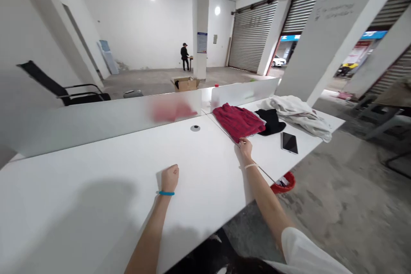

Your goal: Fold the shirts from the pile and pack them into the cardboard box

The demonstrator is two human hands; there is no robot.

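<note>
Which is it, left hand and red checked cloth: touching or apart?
Apart: the head view shows bare white tabletop between left hand and red cloth.

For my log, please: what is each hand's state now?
Left hand: closed in a fist at the white table, nothing visible in it.
Right hand: closed, apparently pinching the near corner of the red checked cloth.

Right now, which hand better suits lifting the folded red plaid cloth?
Right hand, probably: it touches the cloth at its near corner; the left hand, a closed fist, sits farther away.
</note>
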